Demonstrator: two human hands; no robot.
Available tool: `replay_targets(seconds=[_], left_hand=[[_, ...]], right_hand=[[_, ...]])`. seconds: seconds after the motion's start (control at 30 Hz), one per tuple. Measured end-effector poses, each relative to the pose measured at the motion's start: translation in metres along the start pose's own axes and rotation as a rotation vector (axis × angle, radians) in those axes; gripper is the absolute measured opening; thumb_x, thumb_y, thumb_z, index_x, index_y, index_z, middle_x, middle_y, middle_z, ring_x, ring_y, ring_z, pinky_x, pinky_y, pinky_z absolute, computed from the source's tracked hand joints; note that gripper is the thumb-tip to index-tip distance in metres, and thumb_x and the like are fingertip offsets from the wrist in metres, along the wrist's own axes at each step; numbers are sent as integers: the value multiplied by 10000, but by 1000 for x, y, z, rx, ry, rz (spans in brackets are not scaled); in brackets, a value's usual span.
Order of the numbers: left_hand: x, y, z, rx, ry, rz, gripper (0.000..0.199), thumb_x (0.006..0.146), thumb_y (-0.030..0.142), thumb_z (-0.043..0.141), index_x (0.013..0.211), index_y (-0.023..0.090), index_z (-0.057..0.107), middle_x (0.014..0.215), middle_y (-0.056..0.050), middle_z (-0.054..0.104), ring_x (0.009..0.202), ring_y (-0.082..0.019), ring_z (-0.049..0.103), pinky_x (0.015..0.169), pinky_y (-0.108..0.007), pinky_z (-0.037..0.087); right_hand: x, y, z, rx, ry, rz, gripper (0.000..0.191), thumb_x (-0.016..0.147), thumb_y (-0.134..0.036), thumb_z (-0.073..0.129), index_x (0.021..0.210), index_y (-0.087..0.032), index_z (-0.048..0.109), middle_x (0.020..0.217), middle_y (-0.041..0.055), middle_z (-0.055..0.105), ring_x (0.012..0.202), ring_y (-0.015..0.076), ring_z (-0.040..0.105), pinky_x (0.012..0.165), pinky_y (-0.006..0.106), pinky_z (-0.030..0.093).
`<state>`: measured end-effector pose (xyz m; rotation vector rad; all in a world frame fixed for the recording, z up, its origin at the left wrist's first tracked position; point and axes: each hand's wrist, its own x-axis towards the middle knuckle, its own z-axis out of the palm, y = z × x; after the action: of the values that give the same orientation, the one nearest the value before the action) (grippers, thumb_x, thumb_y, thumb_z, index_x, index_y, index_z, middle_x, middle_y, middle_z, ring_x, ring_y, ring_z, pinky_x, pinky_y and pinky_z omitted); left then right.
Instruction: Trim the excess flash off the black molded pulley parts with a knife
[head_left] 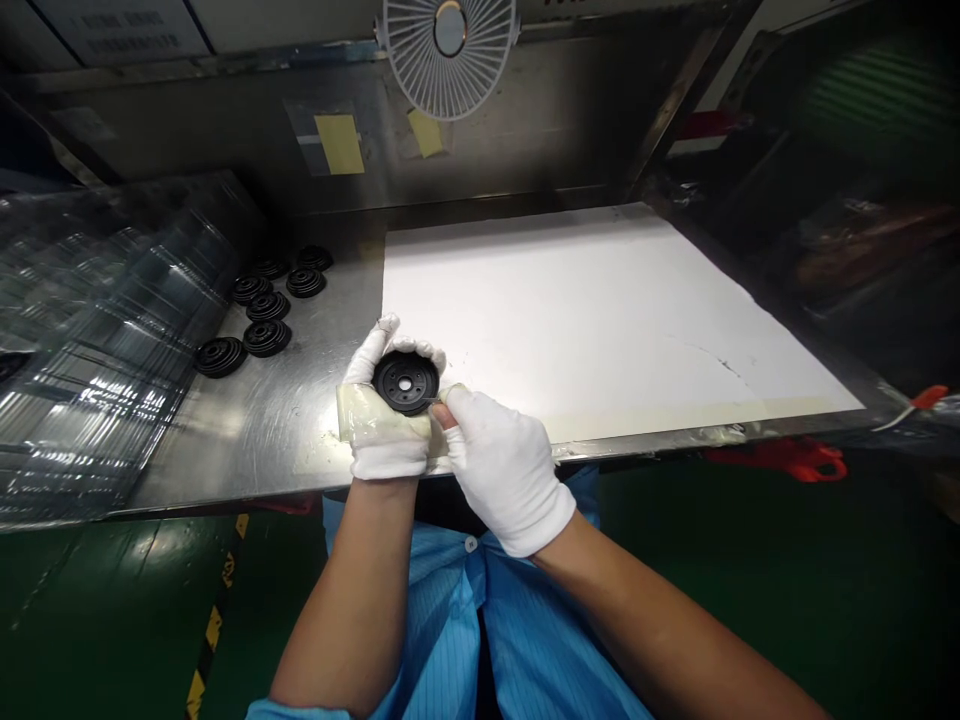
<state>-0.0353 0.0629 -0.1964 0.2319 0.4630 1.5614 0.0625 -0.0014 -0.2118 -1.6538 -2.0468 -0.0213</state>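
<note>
My left hand (390,430), in a white glove with yellowish tape around the palm, is closed around a round black plastic part (406,382). That part has a centre hole, small holes around it and a ridged rim, and its flat face is turned up toward me. At its lower right edge, my right hand (499,455), also white-gloved, is pinched closed with a bare thumb tip showing. A thin, light sliver shows at the right fingertips against the rim; what it is I cannot make out. Several similar stepped black parts (268,338) lie on the metal table to the left.
A large white sheet (570,320) covers the right of the metal table (315,400). Clear plastic trays (97,330) are stacked at the left. A small white fan (450,80) hangs at the back. Below the front edge is a red-handled object (787,458).
</note>
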Motion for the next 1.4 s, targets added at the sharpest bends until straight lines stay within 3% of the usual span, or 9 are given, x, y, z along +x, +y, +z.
replay_targets(seconds=[0.13, 0.27, 0.47, 0.7, 0.9, 1.1, 1.23, 1.33, 1.4], left_hand=[[-1, 1, -1, -16, -19, 80, 130, 770, 124, 556, 881, 178, 596, 668, 26, 576, 666, -93, 588, 784, -286, 505], [-5, 8, -6, 110, -149, -53, 242, 739, 151, 475, 939, 158, 610, 790, -51, 624, 836, -207, 623, 791, -419, 516], [-5, 6, -4, 49, -124, -32, 189, 725, 135, 487, 873, 156, 601, 650, 7, 549, 640, -120, 572, 699, -298, 506], [-3, -3, -1, -8, -43, 126, 170, 754, 100, 498, 877, 178, 585, 657, 18, 559, 662, -102, 572, 764, -295, 499], [-8, 5, -7, 94, -184, -61, 298, 731, 203, 458, 978, 154, 618, 811, -75, 636, 857, -240, 629, 787, -462, 514], [-5, 3, -1, 7, -83, -48, 109, 799, 180, 509, 851, 166, 604, 627, 21, 558, 607, -93, 580, 715, -279, 520], [-1, -2, 1, -46, -7, 37, 38, 817, 169, 552, 837, 172, 585, 610, 44, 548, 581, -66, 566, 749, -264, 515], [-4, -3, -1, -19, -56, 116, 123, 798, 127, 532, 889, 184, 591, 663, 32, 582, 687, -86, 604, 869, -316, 491], [-7, 0, -4, 54, -127, 53, 202, 778, 152, 506, 953, 186, 601, 773, -15, 631, 837, -158, 629, 898, -403, 479]], right_hand=[[-1, -6, 1, -4, -14, -33, 168, 973, -321, 411, 872, -249, 525, 793, -26, 605, 714, 167, 558, 584, 301, 236], [0, 1, 0, -13, 4, -50, 200, 986, -338, 387, 890, -246, 536, 805, -22, 607, 722, 164, 559, 596, 298, 242], [1, 8, -2, -61, 20, 27, 220, 991, -375, 372, 927, -254, 544, 763, -28, 596, 669, 164, 549, 570, 304, 221], [-4, -6, 1, -4, 24, -28, 155, 964, -308, 426, 856, -246, 518, 777, -34, 600, 677, 162, 535, 570, 300, 220], [-2, 5, -2, -28, 31, -38, 180, 980, -326, 403, 868, -247, 519, 788, -32, 591, 704, 161, 549, 592, 294, 243], [-3, 7, -2, -56, 30, 21, 193, 979, -339, 397, 879, -246, 533, 749, -29, 588, 665, 163, 533, 580, 298, 233], [-5, -3, 1, -24, 8, -3, 164, 974, -319, 409, 882, -248, 524, 787, -33, 597, 693, 165, 543, 583, 300, 231], [-6, -6, 1, -12, -6, -15, 154, 969, -308, 420, 865, -250, 518, 774, -35, 592, 693, 168, 547, 584, 301, 228], [-5, -3, 0, -10, -3, -25, 154, 971, -307, 419, 870, -249, 520, 774, -34, 594, 698, 168, 551, 590, 300, 233]])
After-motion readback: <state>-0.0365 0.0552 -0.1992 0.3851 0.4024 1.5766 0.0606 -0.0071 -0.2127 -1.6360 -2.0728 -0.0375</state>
